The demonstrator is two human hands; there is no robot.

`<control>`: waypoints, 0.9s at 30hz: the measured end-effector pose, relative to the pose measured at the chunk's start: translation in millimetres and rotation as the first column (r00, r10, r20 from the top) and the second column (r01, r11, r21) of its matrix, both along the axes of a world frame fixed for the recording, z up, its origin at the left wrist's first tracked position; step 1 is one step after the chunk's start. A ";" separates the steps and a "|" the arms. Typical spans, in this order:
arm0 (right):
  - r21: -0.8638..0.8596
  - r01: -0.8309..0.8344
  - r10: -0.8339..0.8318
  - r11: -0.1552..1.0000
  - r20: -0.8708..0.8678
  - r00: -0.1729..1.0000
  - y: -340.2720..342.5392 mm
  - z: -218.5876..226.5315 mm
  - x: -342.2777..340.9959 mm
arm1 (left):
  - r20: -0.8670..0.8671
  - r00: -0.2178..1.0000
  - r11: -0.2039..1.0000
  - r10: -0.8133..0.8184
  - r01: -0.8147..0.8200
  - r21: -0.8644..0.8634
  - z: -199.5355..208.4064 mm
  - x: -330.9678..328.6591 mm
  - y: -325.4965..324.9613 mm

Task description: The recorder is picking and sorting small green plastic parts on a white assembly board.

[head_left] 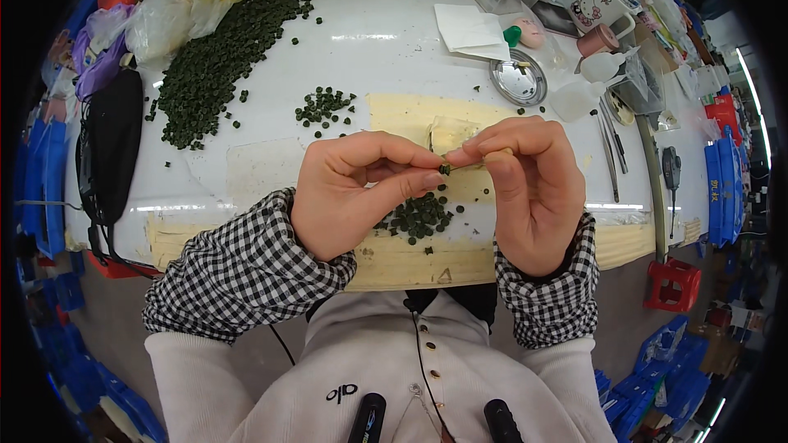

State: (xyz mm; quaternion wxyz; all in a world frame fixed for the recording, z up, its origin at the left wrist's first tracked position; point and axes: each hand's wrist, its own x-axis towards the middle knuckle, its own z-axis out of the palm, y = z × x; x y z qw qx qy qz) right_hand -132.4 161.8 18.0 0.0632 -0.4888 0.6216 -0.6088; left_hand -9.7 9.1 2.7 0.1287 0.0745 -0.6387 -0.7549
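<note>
The left hand (345,189) pinches a small dark-green piece (444,169) between thumb and forefinger, on the far side of a small pile (420,217). Just right, the right hand (538,189) curls partly closed; whether its fingertips grip anything cannot be told.

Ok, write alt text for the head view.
The left hand pinches a tiny dark green piece, the right hand close beside it, over a white table. Small piles of similar pieces lie nearby, a large heap at upper left.
</note>
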 end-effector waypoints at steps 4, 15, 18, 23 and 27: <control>-0.013 -0.011 0.011 1.000 0.019 1.000 -1.7 -1.7 2.0 | 0.005 1.000 1.000 -0.002 0.002 0.005 -0.9 0.7 -0.1; -0.039 0.108 -0.107 0.993 0.024 0.994 0.0 3.9 1.7 | 0.012 1.000 1.000 0.008 -0.008 -0.004 0.7 0.0 0.4; -0.047 0.317 -0.320 0.947 -0.096 0.942 -0.9 -4.7 -8.3 | 0.017 1.000 1.000 0.011 -0.011 -0.017 -0.1 0.1 -0.1; 0.159 0.417 -0.298 0.895 -0.484 0.823 -3.3 1.1 -16.1 | 0.011 1.000 1.000 0.023 -0.023 -0.006 -0.7 -0.5 0.1; 0.170 0.465 -0.294 0.869 -0.578 0.761 -1.3 1.9 -15.0 | 0.000 0.999 0.999 0.032 -0.032 0.018 0.4 -0.2 0.6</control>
